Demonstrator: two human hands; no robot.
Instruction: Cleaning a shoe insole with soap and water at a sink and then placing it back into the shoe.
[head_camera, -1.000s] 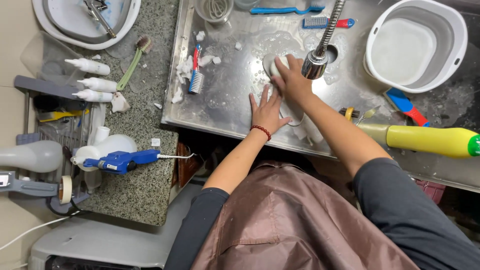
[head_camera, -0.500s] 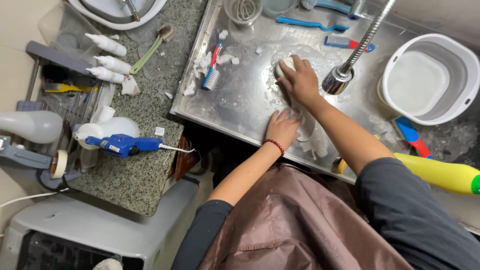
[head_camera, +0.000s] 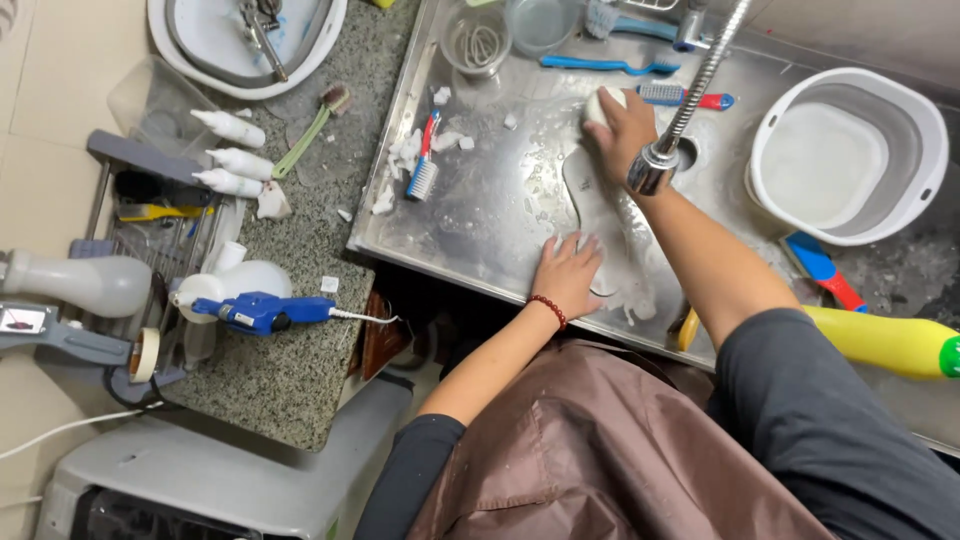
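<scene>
A pale, soapy insole-shaped flat piece (head_camera: 598, 205) lies on the wet steel sink floor (head_camera: 500, 215). My left hand (head_camera: 570, 275), with a red bead bracelet at the wrist, presses flat on its near end, fingers spread. My right hand (head_camera: 622, 128) reaches to the far end and grips a white rounded lump (head_camera: 600, 100), which looks like soap or a sponge; I cannot tell which. The metal faucet head (head_camera: 655, 170) hangs just over my right wrist.
A white basin (head_camera: 905, 105) sits at the sink's right, with a yellow bottle (head_camera: 890, 342) nearer me. Brushes (head_camera: 600, 65), a red-blue toothbrush (head_camera: 425, 160) and clear cups (head_camera: 477, 40) lie at the back. On the granite counter (head_camera: 290, 375) are white bottles (head_camera: 230, 155) and a blue tool (head_camera: 260, 312).
My right hand has slid away from me along the flat piece to its far end. My left hand stays pressed on the near end. The view shifted slightly.
</scene>
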